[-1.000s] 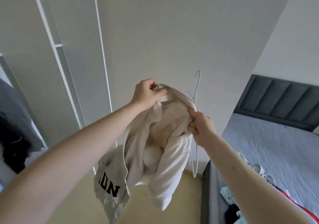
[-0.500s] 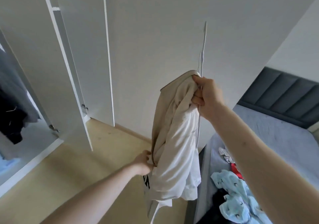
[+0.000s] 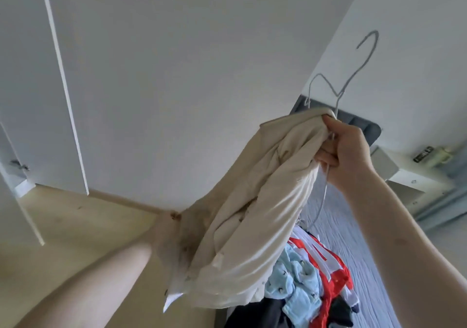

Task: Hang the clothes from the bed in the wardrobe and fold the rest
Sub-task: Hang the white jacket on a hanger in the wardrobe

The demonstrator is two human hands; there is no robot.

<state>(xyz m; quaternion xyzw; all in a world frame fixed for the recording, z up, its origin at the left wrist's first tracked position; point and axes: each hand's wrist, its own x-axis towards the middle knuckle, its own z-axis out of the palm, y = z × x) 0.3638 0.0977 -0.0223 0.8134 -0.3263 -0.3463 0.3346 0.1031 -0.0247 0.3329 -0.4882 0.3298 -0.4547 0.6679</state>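
White wall, pale wood floor, daylight.

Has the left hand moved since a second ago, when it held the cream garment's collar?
Yes. The left hand has dropped from beside the right hand to the cream garment's lower part, level with the wardrobe door's base.

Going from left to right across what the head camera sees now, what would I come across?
White wardrobe door → left hand behind the cloth → cream garment → right hand gripping the garment's top and the wire hanger → grey bed with its pile of clothes.
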